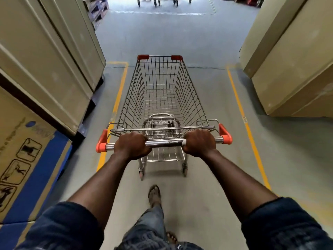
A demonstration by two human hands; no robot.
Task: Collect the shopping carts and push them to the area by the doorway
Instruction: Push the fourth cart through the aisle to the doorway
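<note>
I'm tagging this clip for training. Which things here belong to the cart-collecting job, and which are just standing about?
Job: shopping cart, handle bar, left hand and right hand gripping it, parked carts' wheels ahead.
Standing about: left boxes, right boxes, yellow floor lines.

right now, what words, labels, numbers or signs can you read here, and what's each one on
No text here can be read.
Carton: slanted print and a blue logo, both blurred; boxed handling pictograms, no words.
Right floor line: a small mark, too blurred to read.
Trouser tag: too small to read.
Cart: no readable label.
</note>
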